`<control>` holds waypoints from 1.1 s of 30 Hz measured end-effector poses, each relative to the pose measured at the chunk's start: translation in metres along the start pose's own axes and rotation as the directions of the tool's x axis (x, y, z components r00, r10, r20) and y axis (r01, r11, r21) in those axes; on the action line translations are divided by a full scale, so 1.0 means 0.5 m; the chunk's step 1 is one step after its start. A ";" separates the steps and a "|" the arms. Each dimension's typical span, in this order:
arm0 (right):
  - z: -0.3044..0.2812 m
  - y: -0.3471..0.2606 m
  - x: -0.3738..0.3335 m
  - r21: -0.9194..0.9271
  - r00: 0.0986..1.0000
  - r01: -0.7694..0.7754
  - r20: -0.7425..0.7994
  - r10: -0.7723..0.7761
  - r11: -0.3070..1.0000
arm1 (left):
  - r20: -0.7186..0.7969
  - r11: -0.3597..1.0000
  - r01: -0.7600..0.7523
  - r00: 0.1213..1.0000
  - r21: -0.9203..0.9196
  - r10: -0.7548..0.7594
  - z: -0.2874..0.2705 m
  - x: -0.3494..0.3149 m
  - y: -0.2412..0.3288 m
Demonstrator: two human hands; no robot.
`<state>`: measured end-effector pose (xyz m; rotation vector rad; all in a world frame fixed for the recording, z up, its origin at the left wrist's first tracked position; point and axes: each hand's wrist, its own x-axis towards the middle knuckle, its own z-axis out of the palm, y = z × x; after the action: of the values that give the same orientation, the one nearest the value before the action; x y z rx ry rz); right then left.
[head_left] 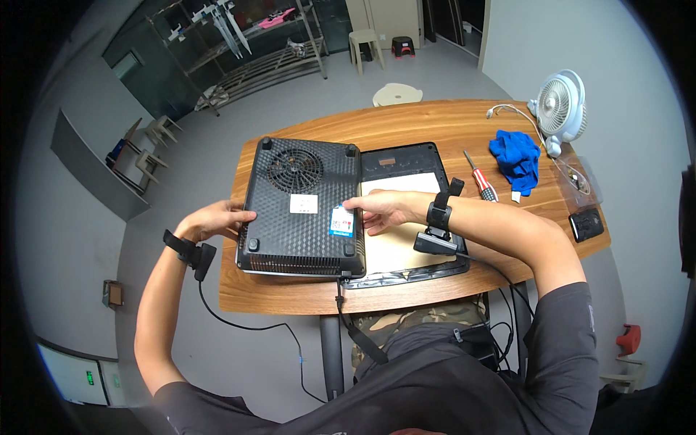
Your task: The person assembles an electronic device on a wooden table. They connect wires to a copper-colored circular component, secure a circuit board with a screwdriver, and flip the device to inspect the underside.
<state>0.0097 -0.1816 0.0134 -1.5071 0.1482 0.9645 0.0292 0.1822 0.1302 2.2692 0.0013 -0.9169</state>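
Note:
A black induction cooker lies upside down on the wooden table, its round fan grille and rubber feet facing up. My left hand rests against its left edge, fingers flat on the casing. My right hand touches its right edge near a small blue and white sticker. Under my right hand lies a black tray-like panel with a pale sheet on it. Both wrists carry black strapped devices. The cooker's black cord hangs off the table's front edge.
A red-handled screwdriver lies right of the panel, next to a crumpled blue cloth. A small white fan and a white cable stand at the back right. A black box sits near the right edge. Stools and metal racks stand behind.

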 end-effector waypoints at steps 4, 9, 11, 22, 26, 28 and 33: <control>0.000 -0.002 0.005 -0.054 0.998 0.048 -0.026 -0.050 0.997 | -0.013 0.999 0.032 0.999 0.010 -0.032 0.015 0.031 -0.043; 0.014 -0.015 0.018 -0.122 0.983 -0.043 -0.184 0.020 0.992 | -0.059 0.998 0.047 0.997 -0.041 -0.050 0.044 0.059 -0.082; 0.010 -0.016 0.022 -0.080 0.969 -0.072 -0.243 0.051 0.994 | -0.042 0.998 0.043 0.998 -0.050 -0.045 0.038 0.076 -0.089; -0.042 0.013 0.043 0.026 0.987 -0.054 -0.153 0.057 0.998 | -0.061 0.998 -0.026 0.998 -0.060 0.023 0.052 0.049 -0.083; -0.052 0.022 0.017 0.044 0.990 0.033 -0.138 -0.026 0.999 | -0.091 0.995 -0.064 0.994 -0.073 0.057 0.060 0.035 -0.085; -0.066 0.026 -0.004 0.061 0.990 0.075 -0.125 -0.067 0.995 | -0.077 0.992 -0.094 0.993 -0.081 0.088 0.060 0.041 -0.084; -0.028 0.003 -0.108 -0.009 0.956 0.127 -0.267 -0.124 0.992 | -0.034 0.985 -0.158 0.987 -0.074 0.156 0.077 0.004 -0.046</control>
<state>-0.0191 -0.2179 0.0443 -1.6147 0.2461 0.6558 0.0015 0.1764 0.0955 2.1769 -0.1266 -0.7891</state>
